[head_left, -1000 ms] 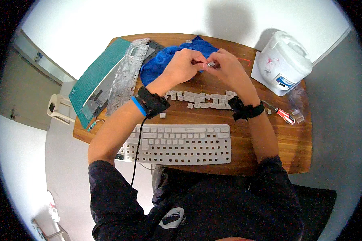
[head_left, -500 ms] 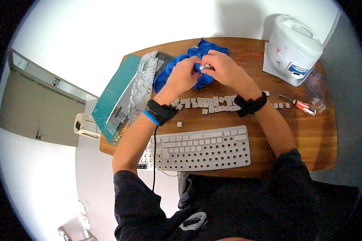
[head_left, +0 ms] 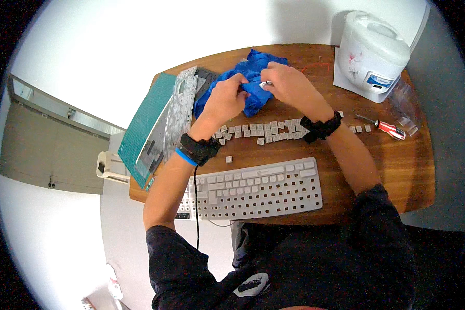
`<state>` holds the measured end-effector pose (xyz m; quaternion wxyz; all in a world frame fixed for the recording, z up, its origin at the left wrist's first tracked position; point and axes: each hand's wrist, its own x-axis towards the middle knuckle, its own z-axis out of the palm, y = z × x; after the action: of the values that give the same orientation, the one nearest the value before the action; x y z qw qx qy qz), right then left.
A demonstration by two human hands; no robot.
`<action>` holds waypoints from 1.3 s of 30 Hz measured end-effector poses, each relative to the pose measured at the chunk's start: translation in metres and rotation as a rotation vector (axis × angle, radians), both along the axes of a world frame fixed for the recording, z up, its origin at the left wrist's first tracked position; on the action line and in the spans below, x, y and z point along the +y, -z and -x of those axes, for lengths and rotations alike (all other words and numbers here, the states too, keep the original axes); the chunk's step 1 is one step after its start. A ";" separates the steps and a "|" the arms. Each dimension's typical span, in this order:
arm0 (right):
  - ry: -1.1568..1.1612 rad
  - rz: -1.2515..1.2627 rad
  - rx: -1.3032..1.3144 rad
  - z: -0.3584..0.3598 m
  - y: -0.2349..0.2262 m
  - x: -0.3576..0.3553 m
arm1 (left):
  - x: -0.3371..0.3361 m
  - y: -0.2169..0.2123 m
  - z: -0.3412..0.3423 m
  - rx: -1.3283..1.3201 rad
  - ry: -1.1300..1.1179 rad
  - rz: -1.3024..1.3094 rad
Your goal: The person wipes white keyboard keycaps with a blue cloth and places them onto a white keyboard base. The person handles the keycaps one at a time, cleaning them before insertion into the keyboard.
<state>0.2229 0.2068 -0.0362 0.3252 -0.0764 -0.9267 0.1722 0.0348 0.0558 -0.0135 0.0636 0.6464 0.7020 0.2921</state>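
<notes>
My right hand [head_left: 294, 89] is closed, with white keycaps [head_left: 265, 84] pinched at its fingertips; how many is hard to tell. Just left of it, my left hand [head_left: 226, 98] has thumb and forefinger closed on a crumpled blue cloth [head_left: 254, 96], which lies beneath both hands. Between my forearms runs a band of loose white keycaps [head_left: 266, 129], and a single keycap [head_left: 229, 159] sits apart, nearer me. At the near edge lies a white keyboard [head_left: 307, 204]; its upper rows carry keys, while the rows closer to me show bare sockets.
Left on the wooden table [head_left: 377, 170] are a green cutting mat [head_left: 145, 124] and a clear plastic sheet [head_left: 178, 113] with keyboard parts. A white rice cooker [head_left: 372, 57] stands back right, near a red-handled screwdriver [head_left: 390, 129]. A black cable [head_left: 196, 206] hangs from my left wrist.
My hands have drawn apart from each other at the cloth. The keycaps stay in my right fingers and are now partly hidden. The view has shifted slightly.
</notes>
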 end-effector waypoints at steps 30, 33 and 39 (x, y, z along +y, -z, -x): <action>0.071 -0.089 -0.057 -0.001 -0.007 -0.016 | -0.014 -0.019 -0.011 0.016 -0.016 0.047; 0.024 -0.084 -0.059 0.001 -0.009 -0.021 | -0.017 -0.008 -0.002 -0.023 -0.026 0.072; -0.127 -0.046 0.022 0.006 -0.005 -0.019 | -0.013 -0.012 -0.009 -0.090 -0.012 0.155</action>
<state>0.2167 0.1877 -0.0315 0.3256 -0.0079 -0.9297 0.1719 0.0435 0.0423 -0.0014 0.1432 0.6214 0.7230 0.2658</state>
